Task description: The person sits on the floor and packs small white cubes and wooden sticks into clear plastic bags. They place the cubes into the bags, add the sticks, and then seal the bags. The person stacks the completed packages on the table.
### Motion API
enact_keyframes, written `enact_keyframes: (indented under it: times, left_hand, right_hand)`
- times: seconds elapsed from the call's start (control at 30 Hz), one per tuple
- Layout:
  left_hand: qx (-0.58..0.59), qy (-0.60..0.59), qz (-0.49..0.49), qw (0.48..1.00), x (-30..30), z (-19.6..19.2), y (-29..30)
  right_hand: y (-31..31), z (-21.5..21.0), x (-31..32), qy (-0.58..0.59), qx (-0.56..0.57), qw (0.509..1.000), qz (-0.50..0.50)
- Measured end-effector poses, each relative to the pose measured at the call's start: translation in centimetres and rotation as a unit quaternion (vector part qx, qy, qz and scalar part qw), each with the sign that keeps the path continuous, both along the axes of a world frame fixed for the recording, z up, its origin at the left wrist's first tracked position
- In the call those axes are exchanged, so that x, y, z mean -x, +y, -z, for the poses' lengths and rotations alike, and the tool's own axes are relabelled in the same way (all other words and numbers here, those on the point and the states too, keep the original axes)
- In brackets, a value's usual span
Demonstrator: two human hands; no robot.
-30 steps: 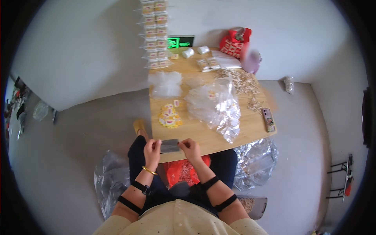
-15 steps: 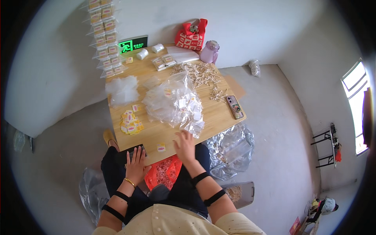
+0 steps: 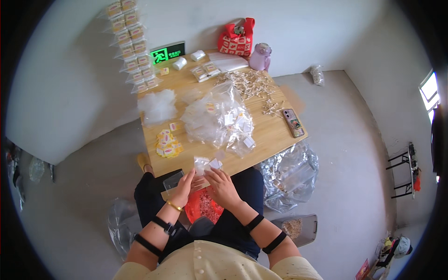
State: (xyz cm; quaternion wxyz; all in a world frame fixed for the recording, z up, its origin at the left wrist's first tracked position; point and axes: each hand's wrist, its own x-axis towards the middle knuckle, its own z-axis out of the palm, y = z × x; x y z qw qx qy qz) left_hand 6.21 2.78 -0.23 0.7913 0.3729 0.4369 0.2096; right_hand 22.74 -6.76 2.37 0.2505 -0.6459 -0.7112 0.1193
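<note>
Both hands meet over the table's near edge at a small clear plastic bag (image 3: 201,165). My left hand (image 3: 185,187) grips the bag from its left, with a gold bangle at the wrist. My right hand (image 3: 223,187) is closed on the bag's right side, where a white card (image 3: 215,163) shows by the fingertips. Beyond them lies a heap of clear plastic bags (image 3: 205,126), some with white cards inside. Yellow-and-white printed cards (image 3: 168,145) are piled to the left. A clear-topped dark case (image 3: 173,181) lies beside my left hand.
Loose cotton swabs (image 3: 247,85) spread over the far right of the wooden table (image 3: 268,140), near a phone (image 3: 293,123). Behind stand a lilac jug (image 3: 261,58) and red bag (image 3: 237,39). Filled packets (image 3: 132,42) are stacked high at left. Swabs fill a red bag (image 3: 204,207) between my legs.
My right hand has come back from the bag heap, and my left hand has left the dark case. Both now hold a small bag together. The view has shifted slightly.
</note>
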Motion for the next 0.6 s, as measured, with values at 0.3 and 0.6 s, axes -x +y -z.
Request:
enact_keyframes:
  times: [0.3,0.6]
  left_hand:
    - [-0.019,-0.014,-0.061,0.998,0.4,1.7,1.1]
    - [-0.129,0.083,-0.090,0.984,6.1,-2.1,4.2]
  right_hand:
    - [-0.3,0.3,-0.5,0.124,-0.046,0.986,0.103]
    - [3.9,1.9,-0.9,0.142,-0.032,0.981,0.129]
